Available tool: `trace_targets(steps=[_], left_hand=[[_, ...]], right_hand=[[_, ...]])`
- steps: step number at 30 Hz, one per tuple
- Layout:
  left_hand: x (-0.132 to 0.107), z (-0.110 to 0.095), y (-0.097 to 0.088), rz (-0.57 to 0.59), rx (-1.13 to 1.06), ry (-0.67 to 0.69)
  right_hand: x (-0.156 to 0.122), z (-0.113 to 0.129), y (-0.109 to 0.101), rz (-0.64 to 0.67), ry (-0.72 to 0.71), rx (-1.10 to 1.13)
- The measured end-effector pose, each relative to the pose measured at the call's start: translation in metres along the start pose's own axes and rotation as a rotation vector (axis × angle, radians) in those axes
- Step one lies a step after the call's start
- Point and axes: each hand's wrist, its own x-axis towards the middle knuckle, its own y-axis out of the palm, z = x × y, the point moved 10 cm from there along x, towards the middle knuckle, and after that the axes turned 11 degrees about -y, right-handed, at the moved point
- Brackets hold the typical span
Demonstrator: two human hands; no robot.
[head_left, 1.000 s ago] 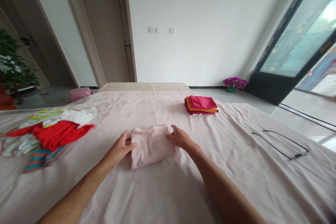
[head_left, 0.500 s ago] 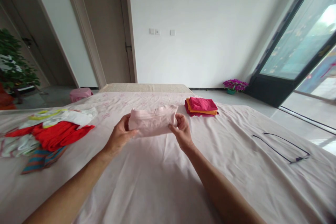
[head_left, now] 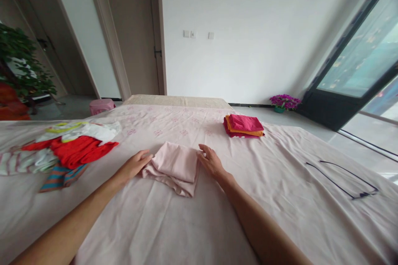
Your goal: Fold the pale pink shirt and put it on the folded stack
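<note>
A folded pale pink garment lies on the pink bed sheet in front of me. My left hand rests at its left edge, fingers stretched flat and touching the cloth. My right hand lies at its right edge, fingers also extended against the fabric. Neither hand grips the garment.
A stack of folded red and orange clothes sits farther back to the right. A heap of unfolded red, white and striped clothes lies at the left. A thin dark clothes hanger rests on the sheet at the right. A pink stool, a potted plant and a flower pot stand on the floor beyond.
Half a second ago both hands held the pink garment up off the bed. It now lies folded smaller on the sheet with both hands flat beside it.
</note>
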Motion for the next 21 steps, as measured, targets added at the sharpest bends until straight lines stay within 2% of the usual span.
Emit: trace_targets(steps=[3,6,10,13,15,17,19,21], left_hand=[[-0.012,-0.003,0.018,0.114,-0.003,-0.101],[-0.016,-0.01,0.024,0.128,-0.03,-0.107],[-0.003,-0.035,0.016,0.114,-0.14,-0.029],[0.015,-0.063,-0.002,-0.002,-0.059,0.076],[0.024,-0.078,-0.011,-0.115,0.073,0.152],[0.027,-0.08,-0.015,-0.209,0.163,0.191],[0.018,-0.077,-0.011,-0.265,0.202,0.255],[-0.001,-0.072,-0.003,-0.311,0.252,0.363]], right_hand=[[0.004,0.008,0.009,0.09,-0.005,-0.15],[0.004,0.014,0.011,0.115,0.031,-0.116],[-0.002,0.007,0.013,0.136,0.201,0.206],[-0.007,0.015,0.016,0.242,0.221,0.358],[-0.007,0.022,0.007,0.264,0.175,0.222],[-0.006,0.035,-0.009,0.191,0.068,-0.008],[-0.006,0.06,-0.016,0.116,-0.1,-0.138],[-0.013,0.089,-0.006,0.127,-0.285,-0.124]])
